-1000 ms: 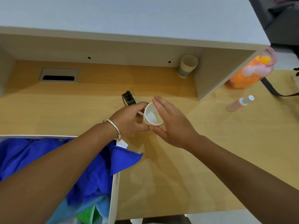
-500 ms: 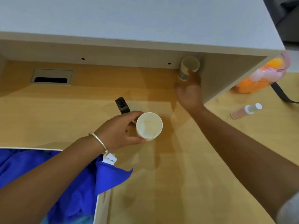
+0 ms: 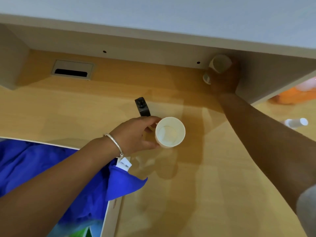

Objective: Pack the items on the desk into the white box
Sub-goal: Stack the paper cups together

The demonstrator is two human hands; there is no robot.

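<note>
At lower left, our white box (image 3: 112, 214) already holds blue cloth (image 3: 51, 170). Left hand (image 3: 135, 134) grips a paper cup (image 3: 170, 132) mid-frame above the tabletop (image 3: 196, 194); right hand (image 3: 224, 79), upper right, reaches another cup (image 3: 220, 63), its grip unclear. Both, plus a black gadget (image 3: 142, 106) and bottle (image 3: 295, 122), remain unpacked.

I am finding no readable text; the white tag (image 3: 124, 164) on the blue cloth (image 3: 51, 168) is showing only illegible marks.

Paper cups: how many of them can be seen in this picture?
2. One paper cup is gripped by the left hand above the desk. The second cup is under the shelf, at the right hand. Others may be hidden in the white box.
</note>
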